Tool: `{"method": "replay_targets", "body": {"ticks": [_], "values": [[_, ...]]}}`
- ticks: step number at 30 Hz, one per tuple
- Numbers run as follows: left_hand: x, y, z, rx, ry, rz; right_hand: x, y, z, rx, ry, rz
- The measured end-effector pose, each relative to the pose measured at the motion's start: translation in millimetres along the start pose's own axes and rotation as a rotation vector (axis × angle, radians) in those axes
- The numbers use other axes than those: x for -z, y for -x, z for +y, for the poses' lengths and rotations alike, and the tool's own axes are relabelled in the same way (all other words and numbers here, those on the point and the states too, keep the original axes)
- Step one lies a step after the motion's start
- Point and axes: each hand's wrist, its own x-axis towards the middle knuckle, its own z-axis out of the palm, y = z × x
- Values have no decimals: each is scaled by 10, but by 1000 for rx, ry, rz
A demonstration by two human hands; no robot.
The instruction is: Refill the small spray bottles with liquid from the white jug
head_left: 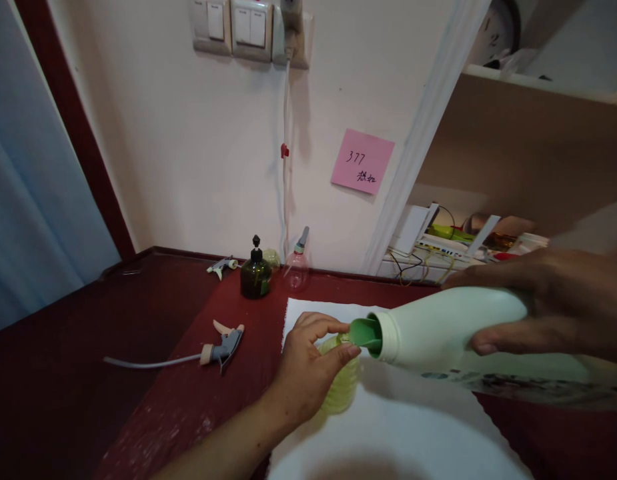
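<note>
My left hand (308, 367) pinches the neck of a yellow-green translucent bottle (341, 392) that stands on a white sheet (388, 427). In my right hand (553, 307) is a large pale green jug-like bottle (453, 327), tipped nearly level with its mouth to the left. The green pouring spout (367, 332) inside that mouth reaches over the small bottle's opening, close to my left fingertips. Whether liquid is flowing, I cannot make out. A grey and peach trigger sprayer head (223, 348) with a clear dip tube lies to the left of my left hand.
At the wall stand a dark green pump bottle (255, 277) and a pink clear bottle with a grey top (297, 270). Another sprayer head (222, 267) lies beside them. A cable (287, 167) hangs from the socket. A white router (448, 250) sits on the shelf at right.
</note>
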Motion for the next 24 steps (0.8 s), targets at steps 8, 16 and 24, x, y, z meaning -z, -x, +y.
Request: {"method": "replay_targets", "body": {"ticks": [8, 16, 24], "values": [[0, -2, -3, 6, 1, 2, 12, -17, 0, 21, 103, -189], [1, 3, -4, 10, 7, 1, 36, 5, -13, 13, 109, -192], [10, -1, 4, 5, -4, -10, 23, -11, -35, -3, 74, -177]]}}
